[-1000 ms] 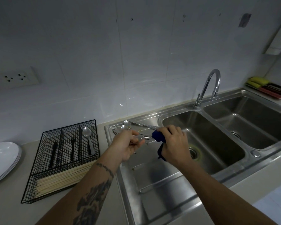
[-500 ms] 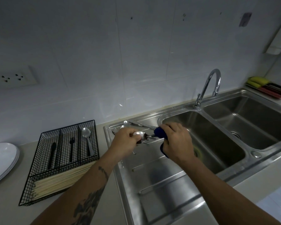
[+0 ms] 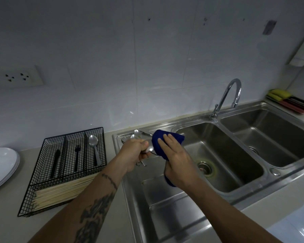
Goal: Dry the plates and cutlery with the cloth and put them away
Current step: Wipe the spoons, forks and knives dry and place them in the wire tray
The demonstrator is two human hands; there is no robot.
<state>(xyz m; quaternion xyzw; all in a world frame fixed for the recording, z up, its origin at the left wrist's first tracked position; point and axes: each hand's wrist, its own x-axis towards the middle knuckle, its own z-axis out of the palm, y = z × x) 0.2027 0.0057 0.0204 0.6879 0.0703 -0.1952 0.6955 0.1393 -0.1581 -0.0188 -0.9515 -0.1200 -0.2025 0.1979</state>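
Note:
Over the drainboard, my left hand (image 3: 133, 153) grips a metal spoon (image 3: 149, 149) whose bowl pokes out toward the right. My right hand (image 3: 175, 158) holds a dark blue cloth (image 3: 162, 142) spread against that spoon; the fingers lie flat on the cloth. More wet cutlery (image 3: 137, 135) lies at the drainboard's back left corner, partly hidden by my left hand. A black wire cutlery basket (image 3: 47, 195) stands on the counter to the left and holds a spoon (image 3: 94, 148), a black fork, a black knife and several chopsticks. White plates (image 3: 0, 165) are stacked at the far left.
A steel double sink (image 3: 239, 195) with a curved tap (image 3: 226, 97) fills the right side. Sponges in a red tray (image 3: 288, 100) sit at the far right. A wall socket (image 3: 16, 78) is mounted at left. The ribbed drainboard (image 3: 165, 213) lies below my hands.
The cloth was bunched in my right fist; now it is opened out over the spoon's bowl with the fingers spread flat. My left hand has turned the spoon slightly.

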